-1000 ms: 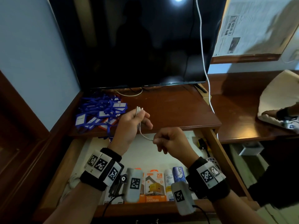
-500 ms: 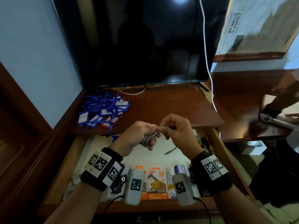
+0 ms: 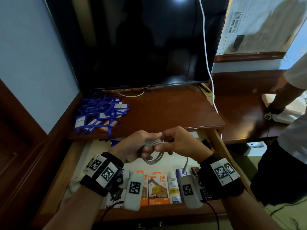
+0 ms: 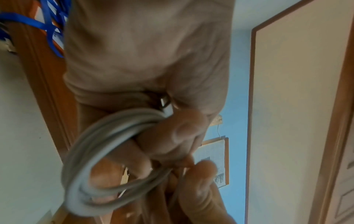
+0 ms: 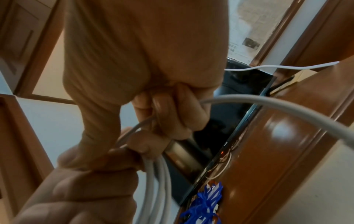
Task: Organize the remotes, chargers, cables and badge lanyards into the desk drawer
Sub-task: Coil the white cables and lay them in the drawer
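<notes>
Both hands meet above the open drawer (image 3: 63, 170). My left hand (image 3: 141, 145) grips a coil of grey-white cable (image 3: 153, 157) (image 4: 91, 153), its loops hanging below the fingers. My right hand (image 3: 176, 143) pinches the same cable (image 5: 268, 104) beside the coil; a loose end (image 3: 185, 164) dangles below it. Blue badge lanyards (image 3: 101, 113) (image 5: 203, 203) lie heaped on the desk top at the left. In the drawer's front row stand charger boxes (image 3: 158, 188), and a black remote (image 3: 205, 191) lies partly hidden under my right wrist.
A dark TV screen (image 3: 141, 42) stands at the back of the desk (image 3: 174, 112), with a white cord (image 3: 206, 52) hanging across it. Another person (image 3: 289, 130) stands at the right, a hand on a lower side table (image 3: 245, 123).
My hands have come together over the drawer, and the cable that stretched between them is now wound into a coil in my left hand. The person at the right has moved closer.
</notes>
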